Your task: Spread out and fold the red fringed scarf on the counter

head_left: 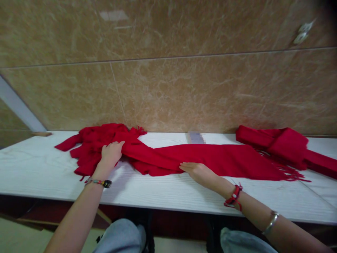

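A long red scarf [216,158] with fringed ends lies stretched sideways along a white tabletop [158,193]. Its right part is flat, while toward the left it twists and narrows into a crumpled pile of red cloth [92,140]. My left hand [112,154] is closed on the scarf where it meets the pile; the thumb and part of the fingers are hidden by the cloth. Resting on the scarf's near edge, about mid-length, my right hand [198,173] has its fingers stretched out together, pointing left.
At the right, a folded red scarf [284,144] touches the fringe, with a red strip running off the frame. A small grey item [196,137], partly blurred, lies by the tiled wall [184,95]. A brown piece [42,134] sits at the far left corner. A socket [302,33] is on the wall.
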### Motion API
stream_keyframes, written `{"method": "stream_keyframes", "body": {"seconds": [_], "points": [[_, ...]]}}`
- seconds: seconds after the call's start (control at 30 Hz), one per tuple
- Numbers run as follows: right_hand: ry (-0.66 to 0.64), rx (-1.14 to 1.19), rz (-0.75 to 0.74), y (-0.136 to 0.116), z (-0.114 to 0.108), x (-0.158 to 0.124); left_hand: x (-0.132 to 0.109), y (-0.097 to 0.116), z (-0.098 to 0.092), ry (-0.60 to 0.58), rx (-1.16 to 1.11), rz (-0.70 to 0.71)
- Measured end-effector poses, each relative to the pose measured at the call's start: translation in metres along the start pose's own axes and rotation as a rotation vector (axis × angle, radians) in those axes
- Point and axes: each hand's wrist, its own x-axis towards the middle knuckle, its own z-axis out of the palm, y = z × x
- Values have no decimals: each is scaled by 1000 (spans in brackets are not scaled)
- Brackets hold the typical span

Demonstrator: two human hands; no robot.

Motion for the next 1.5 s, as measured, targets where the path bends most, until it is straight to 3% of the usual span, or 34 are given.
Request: {"method": "stream_keyframes", "body": {"seconds": [0.13, 0.2, 0.27, 0.37, 0.43, 0.47, 0.57, 0.67, 0.77, 0.9, 1.03, 1.23, 1.33, 1.5], "points": [[43, 103, 69, 3, 1, -1, -2, -19, -8, 259, -32, -145], [67, 159, 118, 4, 1, -1, -2, -24, -11, 331, -56, -215], [89, 197, 148, 5, 1, -2, -4, -25, -13, 229, -62, -245], [106, 207, 159, 5, 4, -4, -16, -14, -17, -163, -19, -208], [110, 198, 157, 5, 6, -5, -30, 3, -23, -315, 6, -69], [112, 191, 153, 4, 7, -6, -37, 13, -27, -317, 5, 48], [124, 169, 140, 4, 9, -6, -54, 50, -30, -285, -66, 367], [156, 183, 155, 4, 8, -6, -53, 78, -20, -194, -117, 522], [223, 234, 217, 4, 5, -5, -38, 81, -9, -44, -131, 508], [306, 256, 299, 5, 4, -3, -24, 57, -18, 114, -140, 378], [279, 271, 293, 7, 7, -3, -36, 56, -31, 98, -100, 377], [276, 274, 297, 7, 7, -4, -53, 89, -13, 55, -29, 458], [307, 255, 345, 9, 6, -4, -40, 69, -18, 148, -20, 318], [309, 201, 342, 11, 11, -4, -14, -4, -34, 335, -27, -6]]}}
